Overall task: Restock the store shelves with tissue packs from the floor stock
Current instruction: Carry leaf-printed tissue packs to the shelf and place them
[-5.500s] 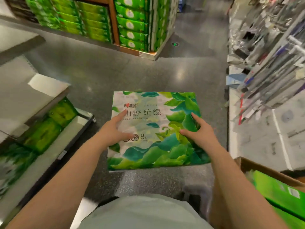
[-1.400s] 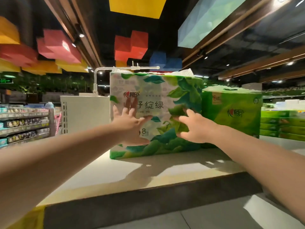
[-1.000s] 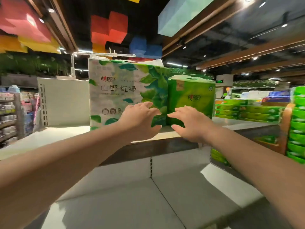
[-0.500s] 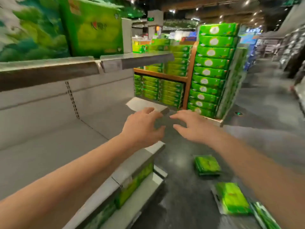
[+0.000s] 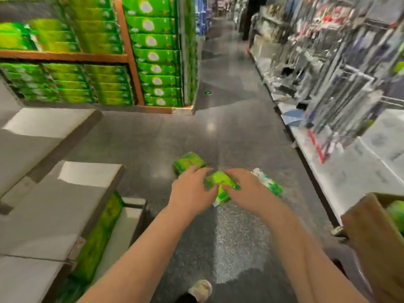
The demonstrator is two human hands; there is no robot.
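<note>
Three tissue packs lie on the dark floor ahead: a green pack (image 5: pixel 189 162) furthest, a second green pack (image 5: pixel 218 182) in the middle, and a white-and-green leaf-print pack (image 5: pixel 270 182) to the right. My left hand (image 5: pixel 192 189) and my right hand (image 5: pixel 247 189) are stretched out side by side, in front of the middle pack from this angle. Their fingers are relaxed and loosely bent, and neither holds anything. Whether they touch the middle pack cannot be told. The image is blurred.
Grey store shelves (image 5: pixel 43 204) step down on my left, with green packs (image 5: pixel 98 237) on the lowest level. A tall display of green tissue boxes (image 5: pixel 153 57) stands ahead left. A rack of hanging goods (image 5: pixel 338 95) lines the right. A cardboard box (image 5: pixel 376 237) sits near right.
The leaf-print pack was set on the top shelf and let go. My view then swung down and right to the aisle floor, and both empty hands lowered toward the packs there.
</note>
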